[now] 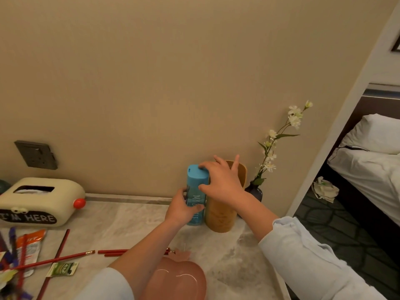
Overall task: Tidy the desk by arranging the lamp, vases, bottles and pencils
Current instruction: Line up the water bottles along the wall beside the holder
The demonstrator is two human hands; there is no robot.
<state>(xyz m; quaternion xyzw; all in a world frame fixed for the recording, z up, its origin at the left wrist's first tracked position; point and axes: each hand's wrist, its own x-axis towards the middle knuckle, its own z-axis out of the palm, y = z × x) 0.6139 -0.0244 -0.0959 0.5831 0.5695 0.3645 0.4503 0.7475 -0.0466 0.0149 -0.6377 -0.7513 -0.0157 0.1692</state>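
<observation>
A blue bottle (195, 187) stands upright against the wall at the back of the desk. My left hand (181, 207) grips its lower body from the left. My right hand (223, 182) rests on its cap and upper side, fingers spread. An orange bottle (219, 217) stands touching it on the right, partly hidden by my right hand. A dark vase (256, 191) with white flowers (281, 135) sits further right by the wall. Several red pencils (62, 245) lie scattered at the left front.
A cream tissue box (41, 202) sits at the left by a wall socket (35, 154). A pink apple-shaped dish (181, 278) lies near the front edge. A tube, a green packet (62, 268) and pens clutter the left. The desk's right edge (279, 278) drops toward a bedroom.
</observation>
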